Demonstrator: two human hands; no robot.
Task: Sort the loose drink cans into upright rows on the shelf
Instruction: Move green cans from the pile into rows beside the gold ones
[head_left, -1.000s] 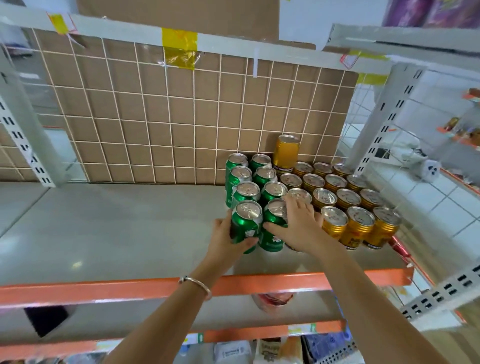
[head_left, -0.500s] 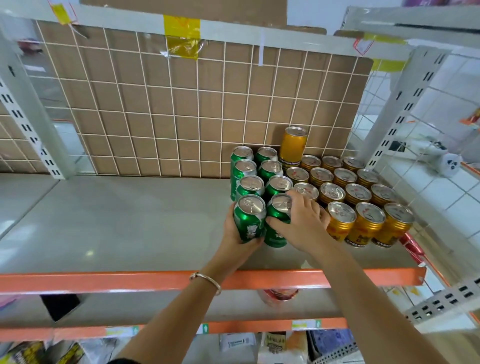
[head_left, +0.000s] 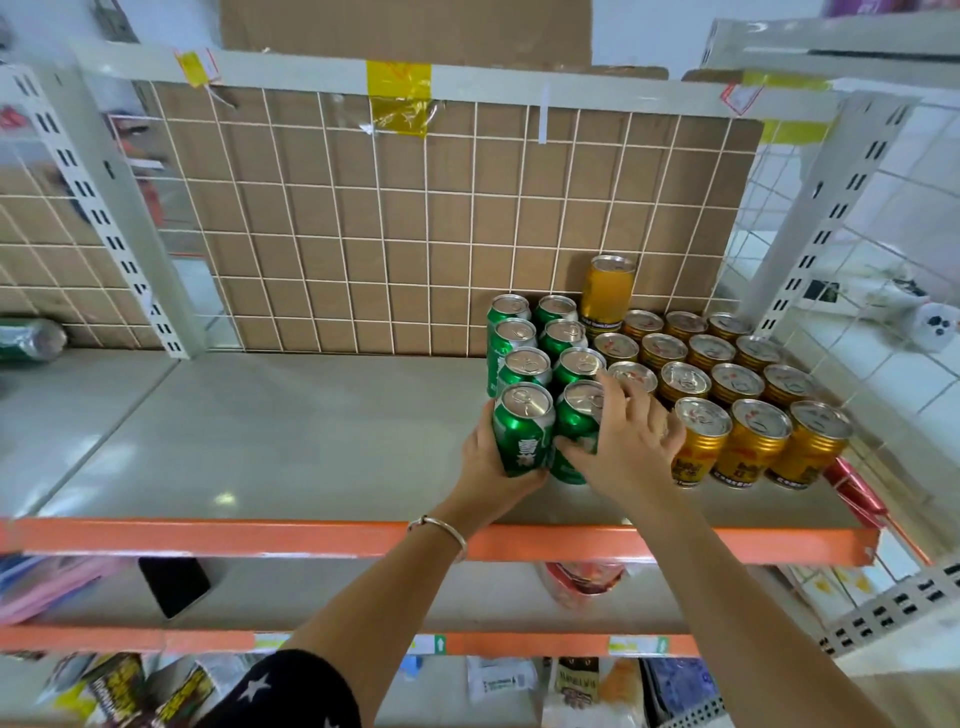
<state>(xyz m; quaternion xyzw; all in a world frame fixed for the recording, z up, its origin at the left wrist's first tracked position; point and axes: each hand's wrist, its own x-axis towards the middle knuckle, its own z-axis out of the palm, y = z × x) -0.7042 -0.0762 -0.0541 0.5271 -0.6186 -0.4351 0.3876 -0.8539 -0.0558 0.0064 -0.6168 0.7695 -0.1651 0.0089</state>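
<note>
Two rows of upright green cans stand on the grey shelf (head_left: 260, 431), right of centre. My left hand (head_left: 491, 467) grips the front left green can (head_left: 522, 431) from below and the side. My right hand (head_left: 628, 436) wraps the front right green can (head_left: 576, 421), thumb across its front and fingers over its top and right side. Several gold cans (head_left: 753, 441) stand in upright rows to the right. A taller yellow can (head_left: 607, 291) is stacked on the back row.
A wire grid with cardboard (head_left: 415, 234) backs the shelf. An orange lip (head_left: 208, 538) runs along its front edge. White slotted uprights (head_left: 104, 223) stand at both sides. A lower shelf holds packaged goods (head_left: 582, 582). A green can (head_left: 31, 338) lies on the neighbouring bay at far left.
Both hands keep hold of the two front green cans. The view has tilted and moved closer; the cans look barely shifted.
</note>
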